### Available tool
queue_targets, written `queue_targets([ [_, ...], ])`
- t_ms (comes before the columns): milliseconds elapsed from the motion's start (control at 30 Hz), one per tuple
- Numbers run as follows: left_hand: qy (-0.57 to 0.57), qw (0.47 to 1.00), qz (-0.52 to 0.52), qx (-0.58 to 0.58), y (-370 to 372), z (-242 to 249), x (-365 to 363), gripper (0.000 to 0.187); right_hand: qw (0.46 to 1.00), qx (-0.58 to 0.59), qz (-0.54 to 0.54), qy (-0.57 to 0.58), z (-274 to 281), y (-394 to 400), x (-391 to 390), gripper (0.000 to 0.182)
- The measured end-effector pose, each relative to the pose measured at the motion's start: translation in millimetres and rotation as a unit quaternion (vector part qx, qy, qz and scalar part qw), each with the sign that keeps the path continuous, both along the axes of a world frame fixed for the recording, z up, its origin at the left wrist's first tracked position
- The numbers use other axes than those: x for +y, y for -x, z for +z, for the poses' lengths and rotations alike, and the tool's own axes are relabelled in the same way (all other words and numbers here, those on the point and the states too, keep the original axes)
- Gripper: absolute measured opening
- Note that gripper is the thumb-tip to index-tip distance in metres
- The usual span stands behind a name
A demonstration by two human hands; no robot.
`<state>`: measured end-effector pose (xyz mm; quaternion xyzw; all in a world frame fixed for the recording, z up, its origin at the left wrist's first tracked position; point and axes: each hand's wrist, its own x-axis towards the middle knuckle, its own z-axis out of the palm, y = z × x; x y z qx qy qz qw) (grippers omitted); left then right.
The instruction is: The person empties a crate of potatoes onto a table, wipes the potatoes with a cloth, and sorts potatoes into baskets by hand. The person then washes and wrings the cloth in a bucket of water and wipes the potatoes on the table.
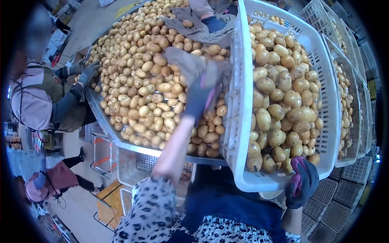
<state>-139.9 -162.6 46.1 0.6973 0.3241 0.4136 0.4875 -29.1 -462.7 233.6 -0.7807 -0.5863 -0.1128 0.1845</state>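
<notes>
My left hand (198,95), in a dark glove with pink-purple parts, reaches across the potatoes (142,89) on the metal table. A grey cloth (182,60) is bunched in its fingers, which are smeared by motion. At the near right corner of a white plastic crate (240,121), my right hand (300,184), gloved the same way, has its fingers curled over the rim. Wet-looking potatoes (283,101) fill much of this crate, which is tilted against the table's right side. Another grey cloth (198,28) lies over potatoes at the far side.
At the left table edge a co-worker's gloved hands (87,72) touch potatoes. Another person's arm (202,10) reaches in from the top. More potato crates (348,109) line the right side. A further person (56,178) and a yellow-topped stool (111,202) are on the floor at lower left.
</notes>
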Motion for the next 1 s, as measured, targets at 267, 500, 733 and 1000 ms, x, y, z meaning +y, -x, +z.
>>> queue_targets([
  [267,-0.177,0.911,-0.018,0.372,99.4,-35.1,-157.4,0.059,0.998,0.047,-0.028,-0.014,-7.8,4.0,-0.4,0.029],
  [500,-0.133,0.882,0.047,0.450,60.5,-32.0,-46.0,0.060,0.995,0.081,-0.063,-0.008,-10.4,6.0,-2.6,0.038],
  [733,0.027,0.993,0.078,0.083,107.8,26.9,79.1,0.030,0.983,0.136,-0.112,-0.053,-14.7,10.6,-0.6,0.047],
  [1000,0.053,0.833,0.141,0.532,44.9,-31.8,133.9,0.044,0.986,0.124,-0.087,-0.069,-16.5,11.8,0.1,0.043],
])
